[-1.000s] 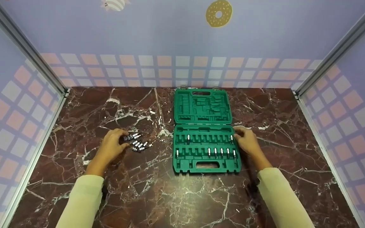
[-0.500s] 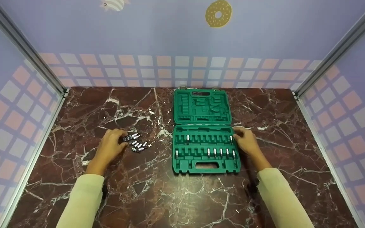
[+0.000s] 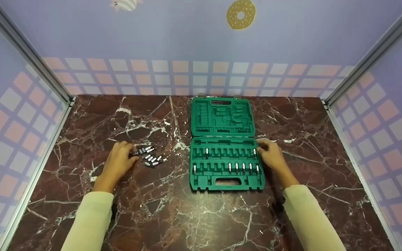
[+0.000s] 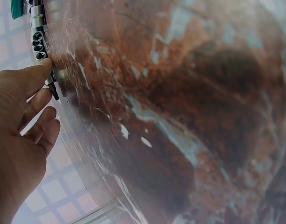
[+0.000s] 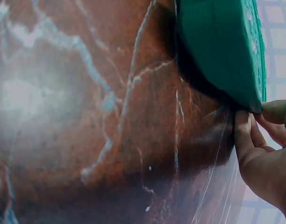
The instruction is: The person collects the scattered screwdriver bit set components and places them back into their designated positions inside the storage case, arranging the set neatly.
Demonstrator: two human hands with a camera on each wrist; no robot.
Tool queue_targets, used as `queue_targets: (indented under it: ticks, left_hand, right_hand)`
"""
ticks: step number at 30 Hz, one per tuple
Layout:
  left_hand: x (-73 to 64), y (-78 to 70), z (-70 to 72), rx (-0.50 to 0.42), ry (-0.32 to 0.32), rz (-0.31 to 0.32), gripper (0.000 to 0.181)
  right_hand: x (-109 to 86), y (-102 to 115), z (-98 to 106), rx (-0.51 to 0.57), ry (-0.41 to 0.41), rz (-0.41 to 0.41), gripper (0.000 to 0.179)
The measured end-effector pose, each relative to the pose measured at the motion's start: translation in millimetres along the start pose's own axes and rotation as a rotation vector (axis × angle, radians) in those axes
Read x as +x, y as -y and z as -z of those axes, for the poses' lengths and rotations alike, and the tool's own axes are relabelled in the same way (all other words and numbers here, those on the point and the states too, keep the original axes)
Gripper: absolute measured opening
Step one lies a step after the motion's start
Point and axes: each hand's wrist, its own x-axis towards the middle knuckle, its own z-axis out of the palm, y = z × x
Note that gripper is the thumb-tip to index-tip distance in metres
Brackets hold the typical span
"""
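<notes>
My left hand [image 3: 119,158] is at the left edge of a small pile of bit sockets [image 3: 152,159], silver with dark tips. In the left wrist view its thumb and forefinger pinch one bit socket [image 4: 54,91], its dark tip poking out below them. Several more sockets [image 4: 38,44] lie just beyond the thumb. The green socket case [image 3: 202,180] lies opened flat right of the middle, with several bit sockets upright in its two slotted rows. My right hand [image 3: 271,153] grips the case's right edge, thumb on top and fingers against the side; part of the fingers is hidden.
The case's lid [image 3: 223,130] lies back towards the rear wall, its moulded recesses facing up. Underneath is a dark red marbled tabletop [image 3: 173,216]. Patterned walls [image 3: 201,42] enclose it at the back and both sides.
My left hand has drawn slightly left, away from the pile, and a bit socket at its fingertips has shifted with it. The right hand stays on the case.
</notes>
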Motion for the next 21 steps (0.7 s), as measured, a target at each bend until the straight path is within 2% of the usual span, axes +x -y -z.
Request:
queue_targets:
  ticks: [6,14,21]
  left_hand:
    - [0.3,1.0,1.0,-0.006,0.024,0.022,0.017]
    - [0.1,1.0,0.4,-0.054,0.019,0.014,0.014]
    - [0.6,-3.8,0.2,-0.072,0.015,0.041,0.012]
  right_hand:
    - [-0.7,0.9,-0.2,-0.012,0.002,0.0,0.031]
    - [0.4,-0.4,-2.2,-0.01,-0.011,-0.003,0.031]
    - [0.5,0.3,-0.5,0.001,-0.015,0.003,0.03]
